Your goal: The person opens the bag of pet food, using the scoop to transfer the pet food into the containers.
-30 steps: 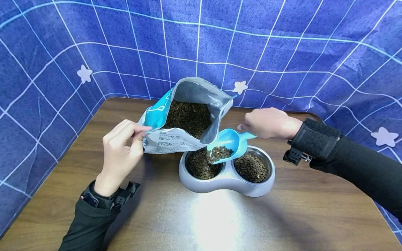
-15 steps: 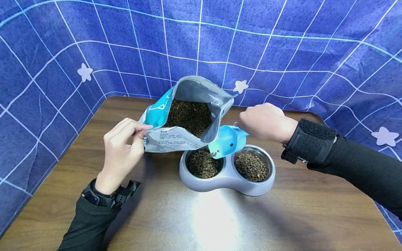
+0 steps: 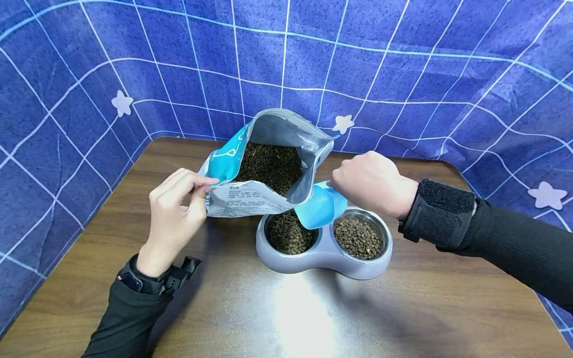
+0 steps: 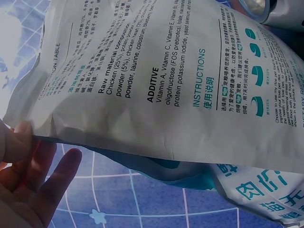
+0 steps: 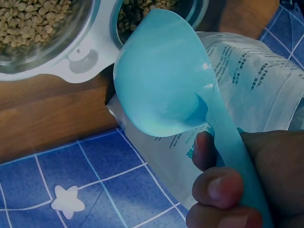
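My left hand [image 3: 176,214] pinches the left corner of an open pet food bag [image 3: 243,200], teal and silver, with brown kibble [image 3: 268,164] inside. In the left wrist view the bag's printed back panel [image 4: 161,95] fills most of the frame. My right hand [image 3: 373,181] grips the handle of a light blue scoop [image 3: 319,206], fingers curled round it in the right wrist view. The scoop [image 5: 161,76] is tilted over the left bowl of a pale double pet bowl [image 3: 329,261]. Both metal-lined bowls hold kibble; the scoop overlaps part of the left one.
The double bowl stands on a brown wooden table [image 3: 224,308], just in front of the bag. A blue curtain [image 3: 403,74] with white grid lines and stars hangs behind and at the sides. A bright light reflection [image 3: 304,318] lies on the tabletop.
The scoop has turned over toward the left bowl, and the kibble seen in it has gone out. My right hand has shifted slightly left; my left hand and the bag have stayed put.
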The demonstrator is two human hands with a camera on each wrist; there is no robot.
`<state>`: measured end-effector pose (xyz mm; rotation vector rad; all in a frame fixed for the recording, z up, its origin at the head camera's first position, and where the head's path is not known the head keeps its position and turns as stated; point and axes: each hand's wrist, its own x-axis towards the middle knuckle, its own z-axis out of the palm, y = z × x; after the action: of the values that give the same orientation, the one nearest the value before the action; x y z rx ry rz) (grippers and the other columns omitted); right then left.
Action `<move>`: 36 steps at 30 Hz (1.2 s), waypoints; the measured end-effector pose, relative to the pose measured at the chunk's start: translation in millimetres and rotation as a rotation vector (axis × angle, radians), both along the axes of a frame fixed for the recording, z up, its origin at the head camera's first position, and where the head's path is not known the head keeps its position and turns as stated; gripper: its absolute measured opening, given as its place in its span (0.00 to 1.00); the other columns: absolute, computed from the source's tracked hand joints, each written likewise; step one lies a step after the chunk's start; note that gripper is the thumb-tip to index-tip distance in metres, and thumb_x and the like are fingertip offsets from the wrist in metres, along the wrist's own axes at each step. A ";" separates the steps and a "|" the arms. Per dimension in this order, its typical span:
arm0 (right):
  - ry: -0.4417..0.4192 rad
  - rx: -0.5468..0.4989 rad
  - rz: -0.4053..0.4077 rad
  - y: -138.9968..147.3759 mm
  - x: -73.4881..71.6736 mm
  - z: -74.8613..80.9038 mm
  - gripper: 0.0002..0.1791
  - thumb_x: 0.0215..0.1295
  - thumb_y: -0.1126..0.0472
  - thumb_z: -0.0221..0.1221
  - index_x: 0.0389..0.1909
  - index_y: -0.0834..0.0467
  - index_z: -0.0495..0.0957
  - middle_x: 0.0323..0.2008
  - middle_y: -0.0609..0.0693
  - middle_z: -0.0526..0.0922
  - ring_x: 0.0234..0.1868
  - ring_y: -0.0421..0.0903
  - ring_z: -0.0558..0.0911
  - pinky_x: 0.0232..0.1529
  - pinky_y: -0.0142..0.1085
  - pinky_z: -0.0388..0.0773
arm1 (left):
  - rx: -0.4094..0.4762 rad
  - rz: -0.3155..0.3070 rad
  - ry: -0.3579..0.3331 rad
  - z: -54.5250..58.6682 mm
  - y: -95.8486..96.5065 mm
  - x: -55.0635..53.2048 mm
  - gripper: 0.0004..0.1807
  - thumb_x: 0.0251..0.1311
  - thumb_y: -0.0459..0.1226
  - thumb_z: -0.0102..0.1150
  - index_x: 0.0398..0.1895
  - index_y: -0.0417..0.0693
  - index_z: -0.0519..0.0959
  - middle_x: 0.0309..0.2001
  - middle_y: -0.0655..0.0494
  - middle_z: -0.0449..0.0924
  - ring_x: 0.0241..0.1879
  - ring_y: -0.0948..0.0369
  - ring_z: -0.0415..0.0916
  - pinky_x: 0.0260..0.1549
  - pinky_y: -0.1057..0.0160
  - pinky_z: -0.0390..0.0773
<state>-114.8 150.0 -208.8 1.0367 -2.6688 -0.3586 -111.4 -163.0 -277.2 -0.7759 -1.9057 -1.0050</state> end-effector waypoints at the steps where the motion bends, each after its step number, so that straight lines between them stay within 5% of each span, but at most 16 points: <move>1: 0.009 -0.002 0.006 -0.3 0.4 -0.1 0.23 0.52 0.71 0.57 0.07 0.49 0.62 0.09 0.45 0.64 0.11 0.44 0.66 0.08 0.43 0.66 | 0.000 0.000 0.000 0.0 0.0 0.2 0.08 0.54 0.21 0.53 0.29 0.34 0.82 0.23 0.47 0.79 0.24 0.60 0.69 0.27 0.67 0.64; 11: -0.033 -0.018 -0.047 4.5 2.0 -0.7 0.25 0.62 0.60 0.58 0.07 0.49 0.60 0.10 0.44 0.63 0.12 0.42 0.65 0.08 0.43 0.65 | -0.002 -0.001 0.004 -0.5 -1.2 1.8 0.08 0.55 0.22 0.53 0.29 0.34 0.82 0.23 0.47 0.79 0.24 0.61 0.68 0.26 0.67 0.62; 19: -0.203 -0.027 -0.232 16.5 -3.8 -3.9 0.25 0.69 0.51 0.52 0.09 0.50 0.65 0.13 0.47 0.68 0.15 0.47 0.70 0.12 0.48 0.68 | 0.004 0.006 0.009 -1.8 -2.5 3.0 0.08 0.54 0.22 0.53 0.29 0.34 0.82 0.23 0.47 0.79 0.23 0.61 0.68 0.26 0.68 0.63; 29: -0.411 -0.181 -0.292 61.5 -3.7 -14.0 0.24 0.71 0.43 0.48 0.15 0.48 0.68 0.15 0.42 0.64 0.18 0.41 0.67 0.19 0.39 0.64 | 0.013 0.000 0.015 -3.6 -2.1 2.5 0.07 0.54 0.23 0.53 0.28 0.35 0.83 0.22 0.48 0.78 0.23 0.62 0.66 0.26 0.68 0.62; 36: -0.487 -0.334 -0.289 89.9 -1.8 -22.4 0.14 0.72 0.52 0.48 0.29 0.53 0.75 0.18 0.43 0.66 0.21 0.40 0.68 0.25 0.38 0.65 | 0.025 0.012 0.015 -4.4 -0.9 2.3 0.08 0.54 0.23 0.53 0.28 0.35 0.83 0.22 0.48 0.79 0.23 0.61 0.67 0.26 0.69 0.62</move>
<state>-116.5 239.9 -231.2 0.7038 -3.1625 0.3283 -109.2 -163.9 -281.6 -0.7545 -1.8791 -1.0113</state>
